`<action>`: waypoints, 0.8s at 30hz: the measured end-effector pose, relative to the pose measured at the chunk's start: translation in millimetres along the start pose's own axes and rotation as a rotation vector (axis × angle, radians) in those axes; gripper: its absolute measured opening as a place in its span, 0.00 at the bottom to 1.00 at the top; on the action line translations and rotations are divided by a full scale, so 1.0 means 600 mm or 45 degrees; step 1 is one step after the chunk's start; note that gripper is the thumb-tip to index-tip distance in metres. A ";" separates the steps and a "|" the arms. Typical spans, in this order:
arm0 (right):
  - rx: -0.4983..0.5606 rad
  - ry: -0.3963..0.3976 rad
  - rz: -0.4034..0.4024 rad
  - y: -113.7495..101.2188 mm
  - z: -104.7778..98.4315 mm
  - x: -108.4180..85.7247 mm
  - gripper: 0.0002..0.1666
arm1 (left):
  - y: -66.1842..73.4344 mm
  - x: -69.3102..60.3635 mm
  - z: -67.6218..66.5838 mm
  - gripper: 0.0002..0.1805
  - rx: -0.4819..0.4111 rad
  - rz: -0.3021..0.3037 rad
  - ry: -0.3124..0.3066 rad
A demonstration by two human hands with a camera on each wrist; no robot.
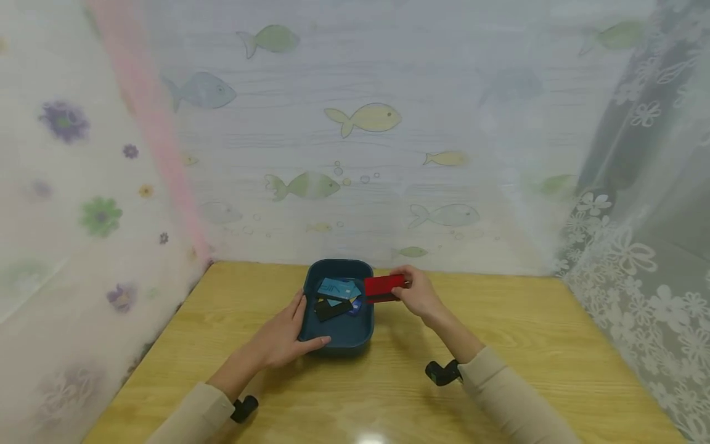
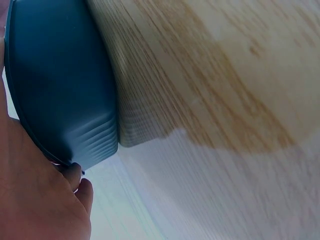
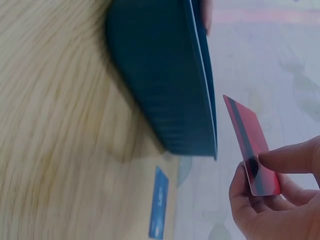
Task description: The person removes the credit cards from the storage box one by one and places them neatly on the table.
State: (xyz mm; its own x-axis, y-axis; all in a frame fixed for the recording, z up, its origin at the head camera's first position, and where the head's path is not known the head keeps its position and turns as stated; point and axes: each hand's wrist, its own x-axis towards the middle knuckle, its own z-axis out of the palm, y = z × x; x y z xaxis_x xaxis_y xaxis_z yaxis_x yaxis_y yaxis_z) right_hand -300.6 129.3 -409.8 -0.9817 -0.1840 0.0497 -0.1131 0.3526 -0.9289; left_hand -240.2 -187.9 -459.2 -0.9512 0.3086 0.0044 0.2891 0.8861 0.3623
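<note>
A dark blue plastic bin (image 1: pixel 339 336) stands on the table with several cards lying in it, among them a light blue card (image 1: pixel 337 288) and a black card (image 1: pixel 333 309). My left hand (image 1: pixel 283 336) holds the bin at its left side, fingers along the outer wall and thumb over the near rim. In my right hand (image 1: pixel 417 295) a red card (image 1: pixel 384 288) is pinched between thumb and fingers, just at the bin's right rim. The right wrist view shows a dark stripe on this red card (image 3: pixel 250 150), held above the table.
A blue card (image 3: pixel 159 202) lies on the wooden table (image 1: pixel 499 327) beside the bin in the right wrist view. Fish-patterned cloth (image 1: pixel 366 203) hangs behind the table, with flowered cloth (image 1: pixel 100 216) on the left and lace (image 1: pixel 632 259) on the right.
</note>
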 end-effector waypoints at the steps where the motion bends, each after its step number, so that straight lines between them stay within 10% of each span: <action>1: -0.009 -0.001 0.001 0.001 -0.004 0.001 0.21 | 0.000 0.000 -0.001 0.69 0.008 0.002 0.001; 24: -0.097 0.055 0.074 0.049 -0.074 0.001 0.23 | 0.004 -0.002 -0.006 0.69 -0.012 -0.001 -0.009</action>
State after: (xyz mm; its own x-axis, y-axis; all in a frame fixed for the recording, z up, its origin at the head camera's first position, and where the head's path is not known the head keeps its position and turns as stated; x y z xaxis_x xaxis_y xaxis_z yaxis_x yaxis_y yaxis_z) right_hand -311.3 180.3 -421.0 -0.9924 -0.1219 0.0141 -0.0657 0.4306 -0.9001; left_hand -238.7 -187.1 -455.1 -0.9506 0.3103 -0.0028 0.2872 0.8832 0.3709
